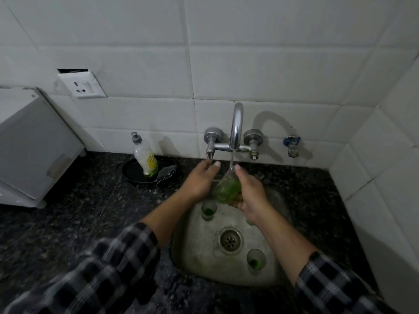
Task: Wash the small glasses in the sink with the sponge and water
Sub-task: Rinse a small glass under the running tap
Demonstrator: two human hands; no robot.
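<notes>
Nearest, in the sink [195, 257], a small glass [256, 261] stands with green dregs, and a second glass [208, 209] has the same. Right hand [250, 196] fingers grip a green-smeared third glass [225, 188] under the tap [237, 125] stream. Left hand [199, 180] fingers are straight alongside.

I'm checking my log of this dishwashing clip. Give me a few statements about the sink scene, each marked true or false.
1. The tap is running onto the glass held in the right hand. True.
2. The sink holds no other glasses. False: at least two stand in it, a back glass and a front glass.
3. The soap bottle lies flat on the counter. False: it stands in a black dish.
4. The drain is uncovered. True.
</notes>
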